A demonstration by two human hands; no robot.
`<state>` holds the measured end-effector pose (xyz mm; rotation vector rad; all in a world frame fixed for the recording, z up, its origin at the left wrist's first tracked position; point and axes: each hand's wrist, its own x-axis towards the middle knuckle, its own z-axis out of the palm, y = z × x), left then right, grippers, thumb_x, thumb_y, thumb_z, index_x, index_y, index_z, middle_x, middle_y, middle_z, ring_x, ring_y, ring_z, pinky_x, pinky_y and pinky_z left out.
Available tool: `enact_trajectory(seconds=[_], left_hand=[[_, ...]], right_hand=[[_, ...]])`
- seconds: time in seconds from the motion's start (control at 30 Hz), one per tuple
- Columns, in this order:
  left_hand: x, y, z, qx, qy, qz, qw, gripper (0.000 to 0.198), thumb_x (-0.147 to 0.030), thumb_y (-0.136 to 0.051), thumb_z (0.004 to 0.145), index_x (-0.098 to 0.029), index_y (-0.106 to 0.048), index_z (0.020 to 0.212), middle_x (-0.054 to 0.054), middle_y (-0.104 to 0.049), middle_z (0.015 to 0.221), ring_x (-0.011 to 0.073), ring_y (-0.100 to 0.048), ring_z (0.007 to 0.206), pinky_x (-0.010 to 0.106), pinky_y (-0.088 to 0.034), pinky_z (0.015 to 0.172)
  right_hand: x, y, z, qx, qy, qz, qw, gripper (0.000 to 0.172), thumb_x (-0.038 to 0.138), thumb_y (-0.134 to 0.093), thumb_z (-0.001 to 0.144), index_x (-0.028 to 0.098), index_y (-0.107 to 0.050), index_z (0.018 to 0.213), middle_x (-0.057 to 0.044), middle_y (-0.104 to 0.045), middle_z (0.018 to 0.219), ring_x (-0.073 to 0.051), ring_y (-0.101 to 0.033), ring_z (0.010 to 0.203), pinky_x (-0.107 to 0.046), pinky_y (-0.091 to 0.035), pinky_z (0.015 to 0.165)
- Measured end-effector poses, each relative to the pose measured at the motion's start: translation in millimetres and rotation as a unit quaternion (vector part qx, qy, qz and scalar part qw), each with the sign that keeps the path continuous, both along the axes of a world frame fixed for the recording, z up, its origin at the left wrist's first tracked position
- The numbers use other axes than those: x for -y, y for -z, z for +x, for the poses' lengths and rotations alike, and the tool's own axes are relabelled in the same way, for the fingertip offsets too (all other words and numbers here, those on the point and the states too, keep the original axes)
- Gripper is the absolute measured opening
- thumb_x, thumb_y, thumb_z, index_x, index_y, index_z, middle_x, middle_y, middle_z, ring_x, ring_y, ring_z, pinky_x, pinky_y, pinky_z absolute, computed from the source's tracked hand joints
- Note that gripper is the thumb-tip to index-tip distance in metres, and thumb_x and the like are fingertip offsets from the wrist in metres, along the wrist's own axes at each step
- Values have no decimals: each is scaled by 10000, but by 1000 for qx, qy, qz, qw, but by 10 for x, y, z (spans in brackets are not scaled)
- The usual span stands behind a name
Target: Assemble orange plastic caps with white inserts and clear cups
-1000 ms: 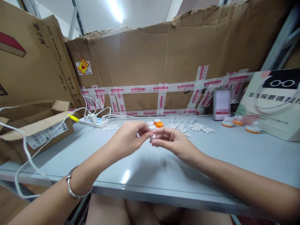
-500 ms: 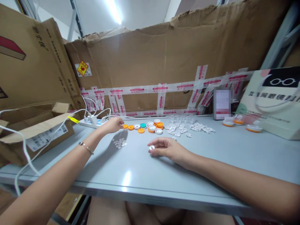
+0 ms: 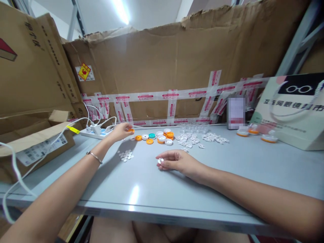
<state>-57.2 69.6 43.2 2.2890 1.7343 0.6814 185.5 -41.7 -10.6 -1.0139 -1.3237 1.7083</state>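
Note:
My left hand (image 3: 122,130) reaches far forward and pinches an orange cap (image 3: 131,130) at the left end of a row of orange, white and teal caps (image 3: 154,137) on the grey table (image 3: 227,168). My right hand (image 3: 177,160) rests on the table nearer to me, fingers curled around a small white piece (image 3: 159,161). A small heap of white discs (image 3: 126,155) lies between the two hands. Clear and white small parts (image 3: 199,138) are scattered to the right of the caps.
A taped cardboard wall (image 3: 177,67) closes the back. A power strip (image 3: 95,132) with white cables sits at the back left beside open cartons (image 3: 32,141). A printed paper bag (image 3: 291,108) and orange-rimmed cases (image 3: 255,133) stand at the right.
The hands were together at the centre working a small white piece. My left hand has gone out to the row of caps, and my right hand has dropped to the table with the piece.

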Motion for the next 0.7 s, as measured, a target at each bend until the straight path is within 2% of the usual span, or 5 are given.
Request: enact_trajectory(seconds=[0.07, 0.17, 0.3, 0.47, 0.7], left_hand=[[314, -89, 174, 28, 49, 21, 998, 391, -416, -577, 744, -145, -572, 1026, 80, -658, 1036, 180, -617, 947, 276, -492, 839], [869, -82, 481, 81, 224, 89, 967, 386, -334, -624, 744, -148, -547, 1073, 77, -664, 1010, 165, -634, 884, 306, -511, 833], [1371, 117, 719, 25, 257, 158, 953, 350, -251, -628, 758, -188, -543, 1092, 73, -657, 1027, 175, -635, 891, 318, -525, 806], [1471, 268, 686, 27, 264, 177, 948, 391, -255, -622, 772, -202, -508, 1142, 68, -659, 1016, 172, -633, 916, 299, -522, 811], [1452, 372, 608, 8, 265, 215, 940, 383, -231, -608, 788, -163, -481, 1143, 78, -655, 1000, 161, -632, 907, 274, -523, 799]], right_hand=[[1, -5, 3, -3, 2, -10, 1000, 351, 253, -814, 530, 132, -675, 828, -35, -697, 718, -115, -652, 672, -323, -507, 845], [6, 5, 17, -26, -14, -7, 1000, 352, 278, -814, 513, 136, -680, 807, -19, -690, 696, -118, -649, 689, -314, -500, 831], [27, 25, 40, -24, -98, 34, 994, 237, 226, -803, 489, 144, -678, 672, 27, -660, 640, -101, -616, 658, -286, -480, 802], [39, 29, 73, 1, -185, 52, 981, 154, 222, -745, 566, 149, -690, 690, 15, -671, 672, -107, -613, 678, -268, -475, 758], [7, 22, 108, -7, -177, 30, 984, 250, 233, -742, 617, 167, -712, 856, 27, -682, 747, -74, -602, 704, -206, -461, 742]])
